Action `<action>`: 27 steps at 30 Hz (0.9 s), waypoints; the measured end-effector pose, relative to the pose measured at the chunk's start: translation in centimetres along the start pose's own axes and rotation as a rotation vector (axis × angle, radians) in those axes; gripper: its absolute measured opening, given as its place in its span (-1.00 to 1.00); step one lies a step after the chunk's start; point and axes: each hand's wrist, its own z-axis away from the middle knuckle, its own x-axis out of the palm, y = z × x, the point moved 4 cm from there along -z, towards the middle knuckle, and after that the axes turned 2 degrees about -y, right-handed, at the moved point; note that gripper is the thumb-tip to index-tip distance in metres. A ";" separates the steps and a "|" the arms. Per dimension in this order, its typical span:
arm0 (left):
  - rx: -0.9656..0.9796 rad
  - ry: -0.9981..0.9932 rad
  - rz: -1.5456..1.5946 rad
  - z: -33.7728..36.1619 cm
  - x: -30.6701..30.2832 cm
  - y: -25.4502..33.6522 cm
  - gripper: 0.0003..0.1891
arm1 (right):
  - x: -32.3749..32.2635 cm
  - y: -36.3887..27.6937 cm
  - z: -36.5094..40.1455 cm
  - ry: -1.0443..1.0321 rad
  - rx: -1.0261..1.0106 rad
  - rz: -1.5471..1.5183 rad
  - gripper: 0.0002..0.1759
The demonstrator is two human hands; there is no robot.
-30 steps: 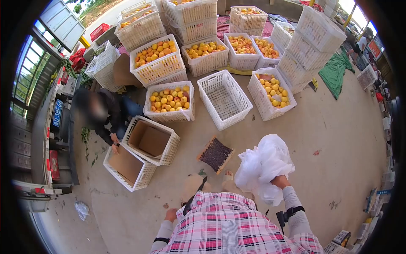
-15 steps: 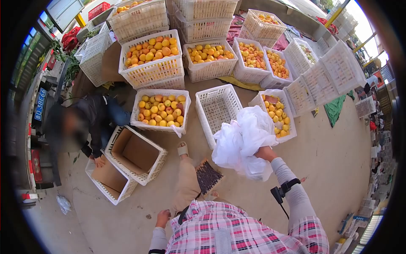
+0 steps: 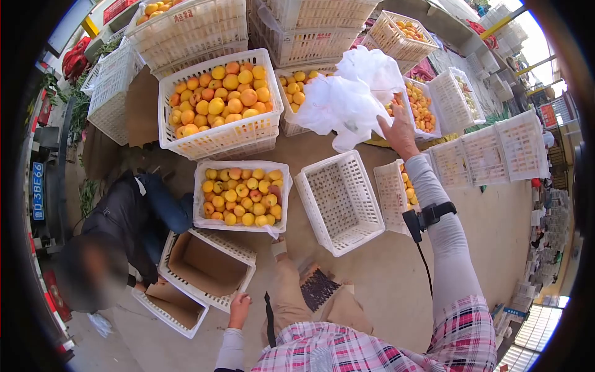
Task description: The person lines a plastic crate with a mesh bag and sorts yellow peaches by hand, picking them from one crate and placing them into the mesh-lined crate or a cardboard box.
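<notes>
My right hand [image 3: 400, 131] is stretched forward, thumb and fingers apart, at the right edge of a loose bundle of white plastic sheeting [image 3: 350, 102]. The bundle hangs over crates of orange-yellow fruit and partly hides them. Nearer to me, an empty white slatted crate [image 3: 342, 204] stands tilted in view. To its left is a lined crate full of fruit [image 3: 242, 197]. My left hand [image 3: 239, 310] is low, with curled fingers and nothing visible in it, near the corner of a white crate with cardboard inside [image 3: 211, 266].
Another person [image 3: 118, 217] crouches at the left, a hand at a second cardboard-lined crate [image 3: 173, 307]. Stacked fruit crates [image 3: 217, 139] rise behind. At the right lies a row of nested white crates [image 3: 489, 155]. A vehicle stands along the left edge.
My right hand and the plastic bundle have moved forward, from beside the empty crate to over the back fruit crates, and its fingers have spread. The view has shifted forward.
</notes>
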 end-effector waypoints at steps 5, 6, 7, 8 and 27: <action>0.215 -0.313 -0.351 0.7 5.5 2.1 -0.56 | 7.6 -3.1 17.6 -0.877 -0.177 -0.110 -0.52; 0.210 -0.316 -0.341 1.3 6.3 2.8 -0.56 | 9.1 -3.0 23.1 -1.060 -0.319 -0.109 -0.48; 0.359 -0.331 -0.560 2.6 7.3 4.2 -0.55 | 9.4 -3.2 28.5 -1.236 -0.370 -0.173 -0.43; 0.504 -0.341 -0.781 3.7 8.0 5.0 -0.54 | 8.6 -4.7 32.6 -1.537 -0.359 -0.119 -0.38; -0.310 -1.134 -0.130 12.3 13.9 2.3 -0.66 | 5.2 0.9 42.9 -1.534 -0.541 -0.655 -0.79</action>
